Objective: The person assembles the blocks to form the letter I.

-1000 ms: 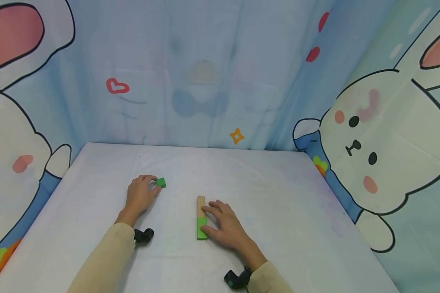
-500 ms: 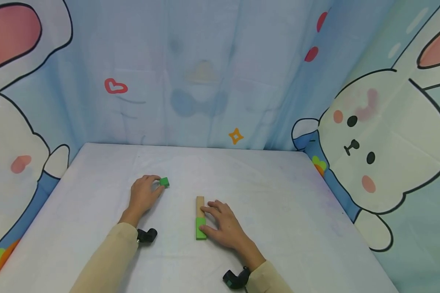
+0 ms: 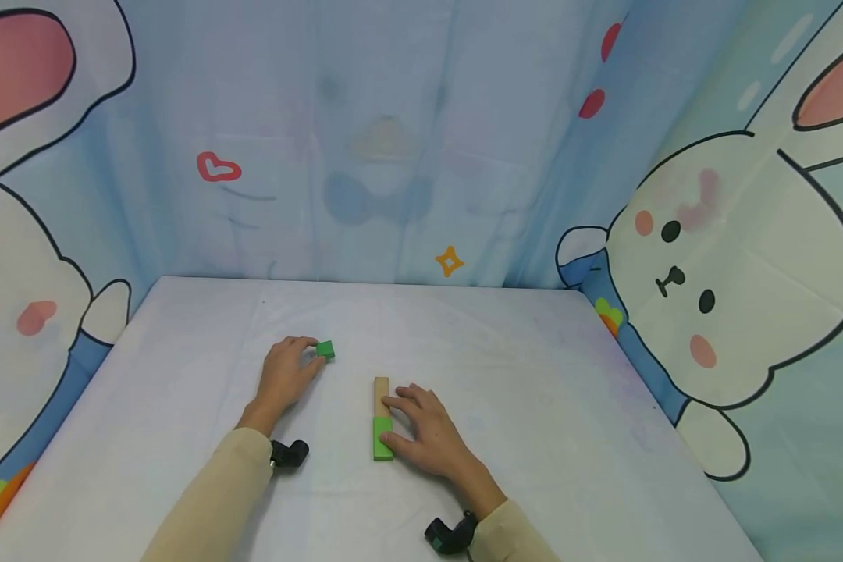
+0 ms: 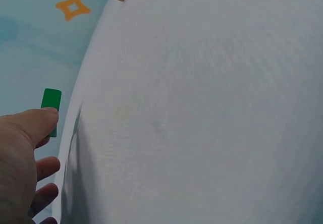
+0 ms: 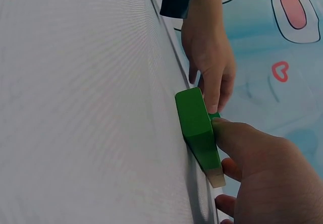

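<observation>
My left hand (image 3: 286, 376) pinches a small green block (image 3: 325, 350) between thumb and fingers, at the left of the white table. The left wrist view shows the thumb pressed on that green block (image 4: 51, 98). Nearer the middle, a green block (image 3: 382, 439) and a light wooden block (image 3: 381, 394) lie end to end in one line, with the wooden one farther away. My right hand (image 3: 425, 433) rests at their right side, its thumb on the green block (image 5: 194, 115) and its index finger by the wooden block (image 5: 216, 177).
The white-covered table (image 3: 534, 390) runs back to a blue curtain (image 3: 288, 94) with cartoon rabbits on both sides. A black wrist camera (image 3: 289, 454) sits on the left wrist, and another black camera (image 3: 451, 535) on the right.
My left hand has moved a little to the right with the small green block, closer to the row. The right hand and the two lined-up blocks have stayed in place.
</observation>
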Demonstrator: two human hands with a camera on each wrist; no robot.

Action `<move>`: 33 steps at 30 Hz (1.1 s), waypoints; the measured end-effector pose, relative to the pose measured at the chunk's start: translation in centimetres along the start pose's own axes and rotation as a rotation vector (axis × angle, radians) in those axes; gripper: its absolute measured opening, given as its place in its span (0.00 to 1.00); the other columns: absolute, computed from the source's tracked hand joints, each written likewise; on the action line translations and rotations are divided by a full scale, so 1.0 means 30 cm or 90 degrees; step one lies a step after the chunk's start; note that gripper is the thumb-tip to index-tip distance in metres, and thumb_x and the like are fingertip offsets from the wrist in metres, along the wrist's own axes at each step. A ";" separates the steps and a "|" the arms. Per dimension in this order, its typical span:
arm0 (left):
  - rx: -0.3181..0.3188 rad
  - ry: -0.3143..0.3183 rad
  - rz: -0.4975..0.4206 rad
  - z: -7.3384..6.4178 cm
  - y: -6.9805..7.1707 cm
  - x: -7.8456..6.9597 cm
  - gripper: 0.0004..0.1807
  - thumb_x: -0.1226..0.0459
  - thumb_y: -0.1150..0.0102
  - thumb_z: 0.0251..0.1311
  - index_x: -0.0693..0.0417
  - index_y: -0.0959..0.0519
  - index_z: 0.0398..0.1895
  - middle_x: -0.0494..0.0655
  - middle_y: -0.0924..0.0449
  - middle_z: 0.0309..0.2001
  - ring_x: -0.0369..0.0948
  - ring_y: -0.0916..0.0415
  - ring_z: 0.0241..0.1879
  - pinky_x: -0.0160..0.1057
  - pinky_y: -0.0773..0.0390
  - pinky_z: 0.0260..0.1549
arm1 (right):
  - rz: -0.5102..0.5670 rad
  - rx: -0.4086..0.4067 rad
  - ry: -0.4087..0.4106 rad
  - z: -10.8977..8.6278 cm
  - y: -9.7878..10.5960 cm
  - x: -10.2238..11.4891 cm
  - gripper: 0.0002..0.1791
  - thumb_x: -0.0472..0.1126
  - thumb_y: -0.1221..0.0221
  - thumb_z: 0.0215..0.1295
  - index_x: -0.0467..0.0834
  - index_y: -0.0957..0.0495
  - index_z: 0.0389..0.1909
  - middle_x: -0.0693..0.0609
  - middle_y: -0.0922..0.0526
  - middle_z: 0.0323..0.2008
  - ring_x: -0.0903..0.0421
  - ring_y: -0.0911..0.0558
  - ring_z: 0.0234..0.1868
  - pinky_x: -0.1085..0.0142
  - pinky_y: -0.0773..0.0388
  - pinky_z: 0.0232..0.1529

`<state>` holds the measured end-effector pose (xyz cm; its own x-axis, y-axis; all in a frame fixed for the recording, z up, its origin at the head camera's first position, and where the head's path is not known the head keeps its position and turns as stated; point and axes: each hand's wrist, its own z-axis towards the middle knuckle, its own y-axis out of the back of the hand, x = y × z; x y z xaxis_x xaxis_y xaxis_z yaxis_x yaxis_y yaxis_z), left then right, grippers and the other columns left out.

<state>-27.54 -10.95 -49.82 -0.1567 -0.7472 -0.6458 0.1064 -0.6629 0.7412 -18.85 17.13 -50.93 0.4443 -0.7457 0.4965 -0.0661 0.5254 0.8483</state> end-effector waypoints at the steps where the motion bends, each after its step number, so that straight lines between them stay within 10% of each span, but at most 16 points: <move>1: 0.000 -0.001 -0.001 0.001 -0.003 -0.004 0.22 0.58 0.37 0.70 0.59 0.21 0.62 0.62 0.23 0.64 0.61 0.30 0.67 0.61 0.31 0.69 | -0.001 0.000 0.000 0.001 0.000 0.000 0.31 0.58 0.37 0.67 0.52 0.23 0.69 0.47 0.26 0.70 0.41 0.36 0.78 0.40 0.44 0.79; 33: 0.043 -0.069 0.003 0.026 -0.119 -0.141 0.21 0.56 0.35 0.69 0.54 0.19 0.61 0.57 0.20 0.62 0.57 0.26 0.66 0.58 0.30 0.69 | -0.014 0.019 -0.011 0.005 0.003 0.002 0.32 0.59 0.38 0.68 0.52 0.25 0.70 0.46 0.27 0.71 0.42 0.37 0.79 0.40 0.45 0.79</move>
<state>-28.02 -5.38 -49.59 -0.2619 -0.7386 -0.6212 0.0418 -0.6517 0.7573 -18.96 17.08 -50.80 0.4310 -0.7641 0.4800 -0.0830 0.4961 0.8643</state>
